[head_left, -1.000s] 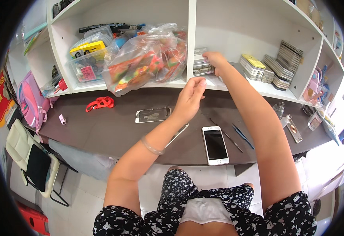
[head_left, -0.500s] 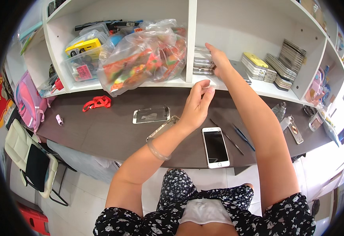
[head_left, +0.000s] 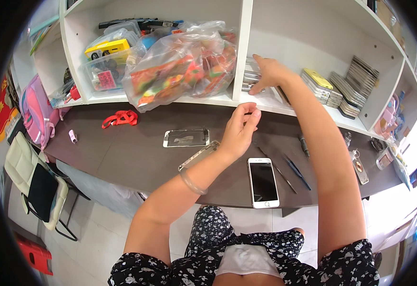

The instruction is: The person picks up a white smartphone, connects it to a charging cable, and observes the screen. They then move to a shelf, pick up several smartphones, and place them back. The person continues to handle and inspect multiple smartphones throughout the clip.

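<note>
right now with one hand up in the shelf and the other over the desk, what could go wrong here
The right hand presses on a small stack of flat parts in the shelf; a pull could slide them off the ledge. The white phone lies at the near edge of the dark desk, so a forearm could nudge it off. The bulging clear bag overhangs the shelf front and might slump down if bumped.

Dark desk [head_left: 137, 157] with white phone [head_left: 263, 182], clear screen panel [head_left: 186, 138], red strap [head_left: 120, 118], tweezers [head_left: 297, 172].
</note>
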Demonstrator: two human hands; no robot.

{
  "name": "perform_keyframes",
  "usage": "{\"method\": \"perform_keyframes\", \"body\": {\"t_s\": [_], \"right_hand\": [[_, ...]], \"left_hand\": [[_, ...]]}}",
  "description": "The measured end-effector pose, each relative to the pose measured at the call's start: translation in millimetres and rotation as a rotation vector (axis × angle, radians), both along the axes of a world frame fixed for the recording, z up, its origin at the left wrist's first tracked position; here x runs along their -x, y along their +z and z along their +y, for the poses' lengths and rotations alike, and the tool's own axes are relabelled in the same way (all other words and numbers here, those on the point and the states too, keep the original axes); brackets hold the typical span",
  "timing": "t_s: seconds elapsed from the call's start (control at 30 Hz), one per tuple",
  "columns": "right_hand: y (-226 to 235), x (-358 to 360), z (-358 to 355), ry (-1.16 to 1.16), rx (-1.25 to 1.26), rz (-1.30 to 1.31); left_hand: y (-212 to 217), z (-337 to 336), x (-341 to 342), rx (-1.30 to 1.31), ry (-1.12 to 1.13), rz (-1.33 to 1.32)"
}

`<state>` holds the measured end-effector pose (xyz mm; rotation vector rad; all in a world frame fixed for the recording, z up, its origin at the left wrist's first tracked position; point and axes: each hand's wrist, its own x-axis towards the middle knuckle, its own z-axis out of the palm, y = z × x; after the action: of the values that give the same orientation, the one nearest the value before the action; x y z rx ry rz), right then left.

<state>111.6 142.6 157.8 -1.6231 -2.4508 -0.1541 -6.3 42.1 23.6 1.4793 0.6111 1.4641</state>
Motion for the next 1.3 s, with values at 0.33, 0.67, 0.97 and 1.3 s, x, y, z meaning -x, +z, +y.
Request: {"method": "perform_keyframes", "body": {"t_s": [0.33,0.67,0.97,1.3], "right_hand": [[-14.7,-19.7,15.4,0.264,-0.137,0.034],[-1.6,-27.0,26.1,0.025,0.01,0.175],[-10.0,6.0,5.5,-0.076,0.542,1.579],[2.0,-54.2,12.4,-0.223,0.149,0.986]], "left_hand": [[-6.2,-5.0,-5.6,-0.086,0.051,0.045],[-7.1,-2.3,-5.4,-0.085,0.045,0.092],[-5.4,-5.3,-5.1,-0.074,0.026,0.11],[-3.8,-1.0,-0.8,0.003,0.036,0.086]]}}
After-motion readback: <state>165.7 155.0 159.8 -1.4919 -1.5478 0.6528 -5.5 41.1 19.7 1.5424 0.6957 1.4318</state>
